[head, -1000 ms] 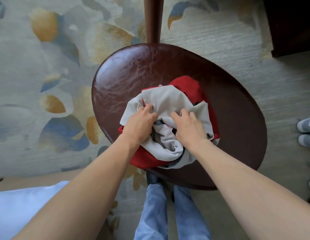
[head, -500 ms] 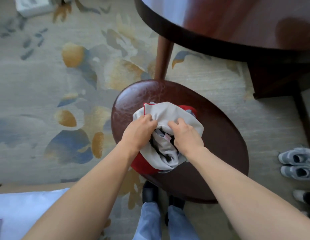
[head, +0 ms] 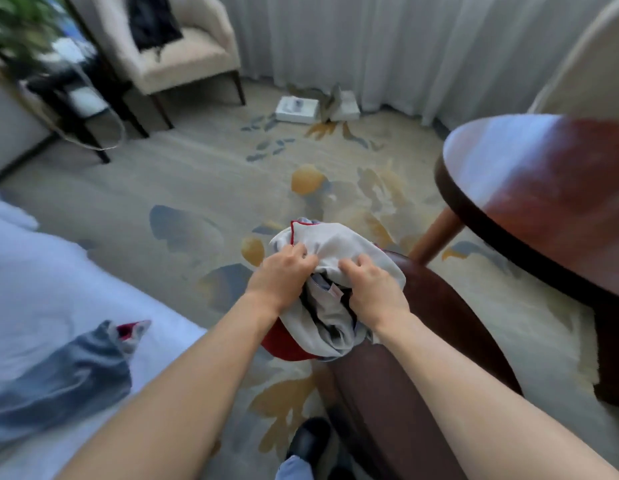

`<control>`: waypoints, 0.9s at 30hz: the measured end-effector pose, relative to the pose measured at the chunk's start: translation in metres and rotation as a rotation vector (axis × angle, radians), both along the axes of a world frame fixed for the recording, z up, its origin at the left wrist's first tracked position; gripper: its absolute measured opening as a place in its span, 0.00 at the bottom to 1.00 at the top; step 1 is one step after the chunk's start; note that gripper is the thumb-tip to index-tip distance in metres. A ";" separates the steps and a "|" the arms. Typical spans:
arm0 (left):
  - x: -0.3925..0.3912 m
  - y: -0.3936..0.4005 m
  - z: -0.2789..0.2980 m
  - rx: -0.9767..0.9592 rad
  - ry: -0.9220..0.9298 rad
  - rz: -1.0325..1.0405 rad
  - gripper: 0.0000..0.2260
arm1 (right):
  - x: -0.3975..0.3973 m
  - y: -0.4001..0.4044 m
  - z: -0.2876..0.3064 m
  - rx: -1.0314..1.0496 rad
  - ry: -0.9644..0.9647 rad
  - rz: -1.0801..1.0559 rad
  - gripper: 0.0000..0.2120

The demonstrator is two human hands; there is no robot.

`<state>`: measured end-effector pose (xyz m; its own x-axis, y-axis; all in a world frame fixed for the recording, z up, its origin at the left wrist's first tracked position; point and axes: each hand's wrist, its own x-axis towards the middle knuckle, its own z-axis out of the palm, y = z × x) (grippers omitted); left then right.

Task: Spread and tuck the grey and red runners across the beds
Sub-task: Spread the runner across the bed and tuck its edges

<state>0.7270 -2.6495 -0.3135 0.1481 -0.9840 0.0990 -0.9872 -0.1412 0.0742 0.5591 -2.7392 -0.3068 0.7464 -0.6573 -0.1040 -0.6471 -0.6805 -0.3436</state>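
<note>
A bunched grey and red runner (head: 330,244) hangs in the air just left of the dark brown stool (head: 439,306). My left hand (head: 283,271) grips its left side and my right hand (head: 373,289) grips its right side, fingers curled into the cloth. Red fabric shows under the grey at the bundle's lower left. A second runner (head: 65,372), grey-blue with a red and pale corner, lies crumpled on the white bed (head: 31,289) at the left.
A round dark wooden table (head: 543,188) stands at the right, with a pale chair behind it. A beige armchair (head: 183,53) and a black side table (head: 76,88) are at the back left. White boxes (head: 297,109) lie by the curtain. Patterned carpet fills the middle.
Both hands have lifted the bundled runner off the stool's seat and carried it left. The view has swung up and left, bringing the bed and the room into sight.
</note>
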 end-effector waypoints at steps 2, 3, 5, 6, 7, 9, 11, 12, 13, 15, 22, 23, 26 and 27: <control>0.013 0.049 0.020 -0.009 -0.015 0.111 0.09 | 0.024 0.028 0.018 -0.025 -0.040 0.125 0.14; 0.019 0.077 0.031 -0.021 -0.027 0.167 0.08 | 0.038 0.045 0.026 -0.043 -0.059 0.190 0.13; 0.031 0.136 0.053 -0.063 -0.032 0.288 0.08 | 0.068 0.083 0.041 -0.095 -0.078 0.305 0.12; 0.036 0.165 0.063 -0.078 -0.035 0.346 0.08 | 0.082 0.104 0.048 -0.119 -0.083 0.360 0.13; 0.040 0.193 0.071 -0.081 -0.047 0.407 0.07 | 0.096 0.126 0.054 -0.127 -0.082 0.417 0.13; 0.047 0.250 0.083 -0.082 -0.085 0.527 0.11 | 0.122 0.172 0.065 -0.123 -0.080 0.522 0.14; 0.052 0.308 0.089 -0.092 -0.109 0.616 0.18 | 0.144 0.220 0.075 -0.115 -0.096 0.619 0.13; 0.053 0.337 0.092 -0.099 -0.113 0.655 0.19 | 0.152 0.246 0.080 -0.123 -0.103 0.667 0.13; 0.053 0.367 0.092 -0.115 -0.117 0.698 0.18 | 0.159 0.272 0.084 -0.140 -0.105 0.721 0.13; 0.051 0.429 0.090 -0.144 -0.131 0.787 0.15 | 0.171 0.328 0.089 -0.168 -0.111 0.829 0.13; 0.007 0.672 0.089 -0.153 -0.119 1.129 0.11 | 0.192 0.564 0.102 -0.177 -0.137 1.146 0.15; -0.003 0.708 0.090 -0.154 -0.112 1.169 0.11 | 0.194 0.599 0.101 -0.166 -0.139 1.184 0.14; -0.032 0.809 0.093 -0.182 -0.105 1.278 0.12 | 0.195 0.704 0.104 -0.150 -0.154 1.304 0.15; -0.041 0.840 0.095 -0.205 -0.107 1.314 0.12 | 0.194 0.738 0.106 -0.152 -0.163 1.341 0.15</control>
<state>0.6864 -1.8096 -0.2185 0.9512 -0.0831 0.2972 -0.1293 -0.9818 0.1394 0.7527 -2.0017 -0.2011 0.8125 0.5804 0.0538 0.5769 -0.7873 -0.2178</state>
